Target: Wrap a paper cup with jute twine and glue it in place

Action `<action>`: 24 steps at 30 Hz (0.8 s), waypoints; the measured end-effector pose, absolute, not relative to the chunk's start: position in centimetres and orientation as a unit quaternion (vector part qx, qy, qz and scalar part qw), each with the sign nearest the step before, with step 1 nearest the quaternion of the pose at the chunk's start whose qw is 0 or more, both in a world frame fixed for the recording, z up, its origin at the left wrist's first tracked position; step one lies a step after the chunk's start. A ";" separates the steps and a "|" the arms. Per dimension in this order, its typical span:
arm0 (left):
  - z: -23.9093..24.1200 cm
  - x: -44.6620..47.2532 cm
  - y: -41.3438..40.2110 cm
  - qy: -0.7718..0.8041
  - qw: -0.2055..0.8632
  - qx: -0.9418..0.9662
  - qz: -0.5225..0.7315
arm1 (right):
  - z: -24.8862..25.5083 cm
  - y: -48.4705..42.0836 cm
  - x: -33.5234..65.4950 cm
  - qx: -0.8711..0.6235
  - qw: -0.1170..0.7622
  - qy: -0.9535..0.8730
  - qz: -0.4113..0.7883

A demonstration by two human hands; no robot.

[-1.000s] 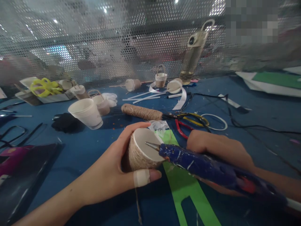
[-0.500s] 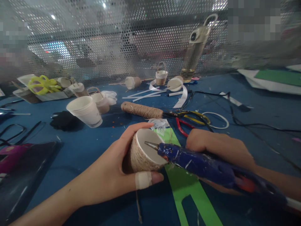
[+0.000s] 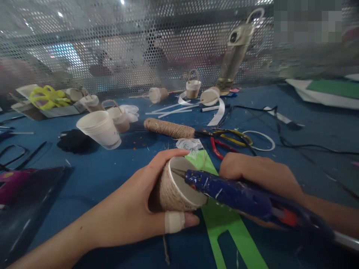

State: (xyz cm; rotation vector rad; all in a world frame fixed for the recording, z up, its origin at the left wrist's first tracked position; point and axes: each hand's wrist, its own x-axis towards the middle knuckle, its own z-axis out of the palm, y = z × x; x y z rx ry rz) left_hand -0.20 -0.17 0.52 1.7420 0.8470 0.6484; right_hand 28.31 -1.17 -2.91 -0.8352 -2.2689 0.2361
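My left hand (image 3: 140, 201), with tape round its thumb, is wrapped about a paper cup (image 3: 174, 192) whose outside is covered in twine. The cup is tilted, its open mouth facing right and up. In my right hand (image 3: 260, 179) is a blue glue gun (image 3: 230, 192), its metal tip at the cup's mouth by the inner rim. A loose twine end hangs below my left thumb. Under the glue gun lies a cut sheet of green paper (image 3: 215, 220). Beyond the cup rests a roll of twine (image 3: 169, 128).
Pliers with red handles (image 3: 217, 147) and yellow-handled scissors (image 3: 234, 138) lie behind my right hand. Stacked paper cups (image 3: 99, 129) stand at left. Farther back are small twine-handled baskets (image 3: 193, 89), a bottle (image 3: 232, 56) and a black cable (image 3: 279, 130). A perforated metal screen (image 3: 126, 52) closes the back.
The cup has turned in my left hand, its mouth facing more to the right. The glue gun's tip has come closer to the inner rim.
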 end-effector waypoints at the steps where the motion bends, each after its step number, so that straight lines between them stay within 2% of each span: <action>1: 0.5 -0.2 -0.2 0.356 0.522 0.727 0.269 | -2.9 -1.2 28.3 -0.323 0.348 -0.875 0.092; 11: 0.3 -0.5 -0.2 0.355 0.520 0.734 0.257 | -2.8 -1.3 28.1 -0.323 0.356 -0.872 0.100; 21: 0.0 -0.9 0.0 0.368 0.432 0.793 0.224 | -4.1 -0.2 28.0 -0.256 0.405 -0.876 0.058; 24: 0.1 -0.9 -0.1 0.375 0.418 0.800 0.210 | -3.8 -0.6 28.0 -0.290 0.382 -0.872 0.096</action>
